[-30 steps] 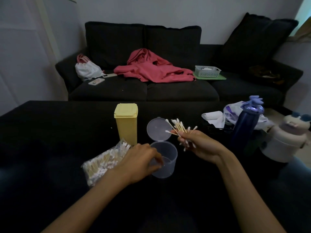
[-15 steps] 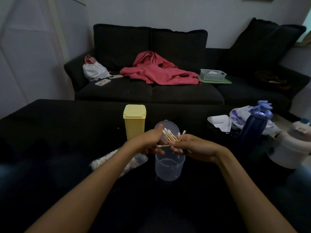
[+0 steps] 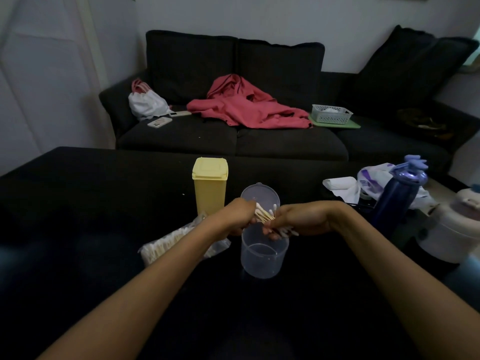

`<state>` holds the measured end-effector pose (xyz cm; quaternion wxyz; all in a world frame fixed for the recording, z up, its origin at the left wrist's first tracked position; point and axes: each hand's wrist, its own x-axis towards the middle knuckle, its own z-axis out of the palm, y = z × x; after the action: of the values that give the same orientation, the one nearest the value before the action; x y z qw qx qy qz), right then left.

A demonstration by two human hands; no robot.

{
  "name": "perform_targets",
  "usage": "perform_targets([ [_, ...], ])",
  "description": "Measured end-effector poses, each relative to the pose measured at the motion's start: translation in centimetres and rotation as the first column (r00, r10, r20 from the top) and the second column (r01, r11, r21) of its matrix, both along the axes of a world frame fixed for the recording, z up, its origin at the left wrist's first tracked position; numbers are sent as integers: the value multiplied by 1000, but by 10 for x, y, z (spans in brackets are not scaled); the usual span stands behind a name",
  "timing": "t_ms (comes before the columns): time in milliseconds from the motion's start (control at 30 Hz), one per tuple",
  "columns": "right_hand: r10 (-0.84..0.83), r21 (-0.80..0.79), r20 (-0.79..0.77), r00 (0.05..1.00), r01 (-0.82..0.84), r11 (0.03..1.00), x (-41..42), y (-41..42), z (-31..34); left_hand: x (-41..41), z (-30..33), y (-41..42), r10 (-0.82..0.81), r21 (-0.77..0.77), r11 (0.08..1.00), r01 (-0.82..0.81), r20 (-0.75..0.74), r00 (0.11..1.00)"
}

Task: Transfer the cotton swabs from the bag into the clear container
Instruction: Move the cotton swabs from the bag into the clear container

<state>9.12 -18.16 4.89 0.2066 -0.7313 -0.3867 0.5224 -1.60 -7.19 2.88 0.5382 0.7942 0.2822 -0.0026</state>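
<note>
Dim interior under soft, diffuse light; the pale wall [image 3: 337, 27] is the brightest area, with daylight entering at the upper right edge. The black table [image 3: 91, 203] loses nearly all detail in shadow. Wide-angle distortion bends the frame edges, and fine detail is soft throughout.

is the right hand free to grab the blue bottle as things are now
Probably not yet: the right hand grips a bundle of cotton swabs over the clear container. The path to the blue bottle looks clear.
</note>
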Motion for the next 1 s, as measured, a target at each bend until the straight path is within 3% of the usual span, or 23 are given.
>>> perform_targets([
  [167, -30, 30, 110, 993, 27, 999, -2, 2, 6, -3, -1, 7, 21, -87, 996, -15, 66, 998],
  [300, -18, -4, -10, 1000, 18, 1000, -3, 0, 14, -13, 8, 9, -4, -139, 990, 20, 113, 994],
  [600, 38, -22, -82, 996, -40, 999, -9, 0, 21, -17, 11, 12, -178, 53, 984, 172, 139, 974],
  [833, 51, -62, -18, 999, -52, 997, -7, -3, 21, -18, 2, 12, -248, 74, 969, 237, 228, 942],
  [1000, 31, -4, -27, 999, -32, 999, -2, -8, 20, -20, 1, 12, -243, 83, 970, 228, 352, 904],
])
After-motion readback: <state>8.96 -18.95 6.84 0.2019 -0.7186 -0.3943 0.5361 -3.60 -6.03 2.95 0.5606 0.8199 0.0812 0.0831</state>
